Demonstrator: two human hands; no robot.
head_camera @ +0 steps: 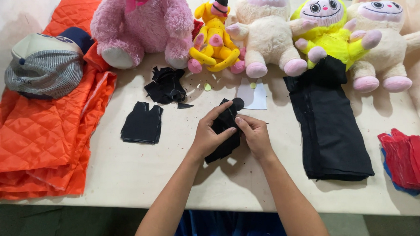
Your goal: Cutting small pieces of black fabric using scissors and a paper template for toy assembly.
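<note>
Gripping a small black fabric piece (226,130) from both sides, the left hand (208,135) and the right hand (254,136) meet over the middle of the counter (170,177); the left fingers curl over the cloth's upper edge while the right thumb and fingers pinch its side, so both hands are closed on it. The piece lies partly on the counter between the two hands, its rounded tip sticking out just above the fingertips. Just beyond the right hand lies a white paper pattern (253,96). To the left of the left hand sits a flat black vest-shaped cutout (142,123), with a crumpled heap of black scraps (165,85) further off. To the right of the right hand lies a long folded stack of black cloth (330,131), and past it a pile of red cutouts (408,160). Far beyond the hands stand a pink plush bear (141,22), a yellow plush toy (215,39) and cream and neon-yellow plush dolls. Far left, orange quilted fabric (37,140) carries a striped cap (46,68).
</note>
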